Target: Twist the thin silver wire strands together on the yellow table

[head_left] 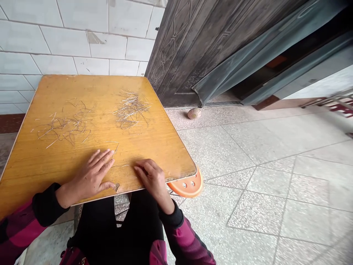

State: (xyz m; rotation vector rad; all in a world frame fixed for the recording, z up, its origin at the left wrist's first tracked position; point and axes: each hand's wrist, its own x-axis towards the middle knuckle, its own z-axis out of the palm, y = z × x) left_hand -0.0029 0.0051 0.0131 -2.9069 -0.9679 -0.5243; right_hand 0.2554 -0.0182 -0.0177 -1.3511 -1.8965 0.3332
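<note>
The person's left hand (91, 175) lies flat on a yellow-varnished wooden bench (157, 147), close to its near edge, with the fingers (103, 158) open and spread and the thumb reaching toward a chipped spot (117, 187) in that edge. Pressed this way, the hand seems placed to steady the person's weight or the bench rather than to hold anything. One thin curved pale strand (114, 147) lies just beyond the fingertips.

The right hand (151, 180) sits at the bench's near edge, just right of centre, with its fingers curled downward and drawn together. They may be pinching something fine, but the back of the hand hides the fingertips, so I cannot tell whether they hold anything. A short strand (125, 165) lies just to their left.

Farther up the bench are two loose heaps of similar strands: a tangled, spread-out one (64, 127) at left of centre and a denser one (131, 110) toward the upper right. The gap between them suggests the strands have been divided into two groups.

An orange stool seat (187, 186) pokes out beneath the bench's right corner. A dark metal door (182, 48) stands at upper right, beside a white tiled wall (55, 36) at upper left.
</note>
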